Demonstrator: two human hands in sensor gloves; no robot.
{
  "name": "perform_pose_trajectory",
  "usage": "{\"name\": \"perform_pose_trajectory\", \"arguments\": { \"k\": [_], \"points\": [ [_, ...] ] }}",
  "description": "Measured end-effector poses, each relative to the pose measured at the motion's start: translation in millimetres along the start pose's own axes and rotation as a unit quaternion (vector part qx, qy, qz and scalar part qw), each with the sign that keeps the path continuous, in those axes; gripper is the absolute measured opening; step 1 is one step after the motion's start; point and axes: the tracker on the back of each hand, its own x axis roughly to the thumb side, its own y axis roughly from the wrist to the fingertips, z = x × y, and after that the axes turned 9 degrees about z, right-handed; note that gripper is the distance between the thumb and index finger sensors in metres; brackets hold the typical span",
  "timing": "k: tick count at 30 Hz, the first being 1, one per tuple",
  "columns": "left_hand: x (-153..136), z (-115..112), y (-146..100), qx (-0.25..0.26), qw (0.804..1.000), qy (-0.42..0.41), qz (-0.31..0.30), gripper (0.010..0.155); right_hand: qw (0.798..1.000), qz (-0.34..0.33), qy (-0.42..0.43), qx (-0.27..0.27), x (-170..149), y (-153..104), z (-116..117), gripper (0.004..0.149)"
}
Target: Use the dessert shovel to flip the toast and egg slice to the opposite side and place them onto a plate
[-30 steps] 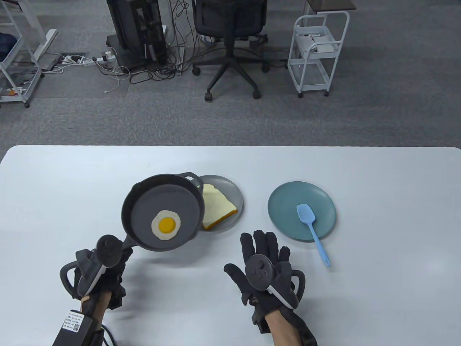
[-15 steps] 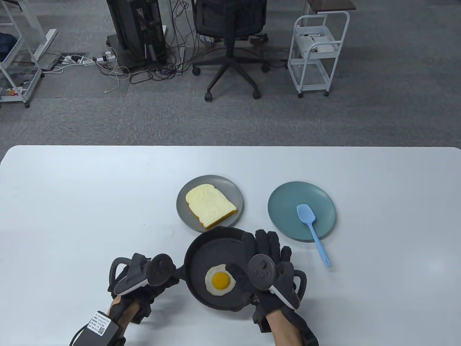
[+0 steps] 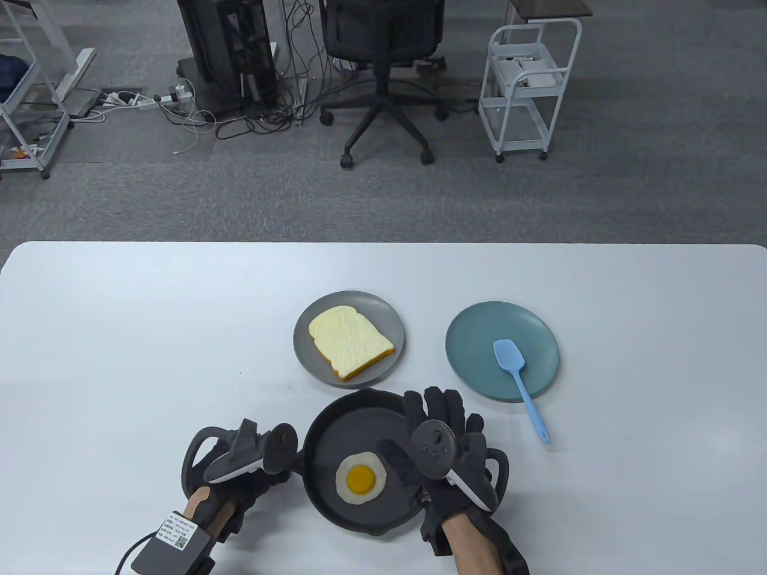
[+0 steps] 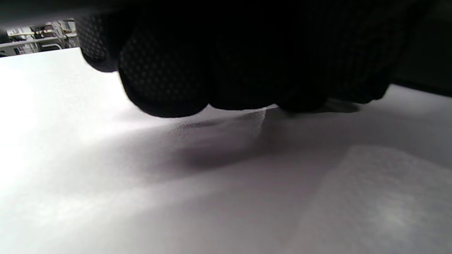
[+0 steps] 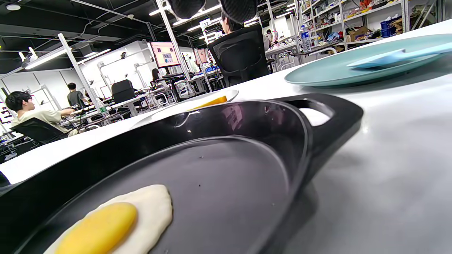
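Seen from high above, facing down and forward over the white counter, with office floor and a chair beyond. From under the left wrist, set low and very close, nearly filled by dark gloved fingers just above the counter surface. From under the right wrist, low and near counter level, looking across the pan and egg toward the teal plate and a lit workroom. Shared by the overhead and right wrist views: pan, egg, teal plate.
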Motion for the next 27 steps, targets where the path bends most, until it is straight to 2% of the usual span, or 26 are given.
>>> {"name": "perform_pose_trajectory", "arguments": {
  "k": [9,16,21,25,27],
  "points": [
    [1,0,-2,0.004,1.000,0.014,0.006,0.044,1.000,0.000,-0.010,0.012,2,0,2,0.092],
    [-11,2,-5,-0.064,0.998,-0.024,-0.005,0.069,1.000,0.003,-0.009,0.013,1,1,3,0.092],
    [-21,7,-9,-0.112,0.992,-0.056,0.015,0.079,1.000,0.002,-0.011,0.015,2,1,4,0.092],
    [-36,13,-12,-0.106,0.988,-0.110,0.022,0.082,1.000,0.002,-0.010,0.018,1,2,5,0.092],
    [-47,17,-14,-0.086,0.985,-0.148,0.035,0.085,1.000,0.003,-0.011,0.019,1,2,5,0.091]
  ]
}}
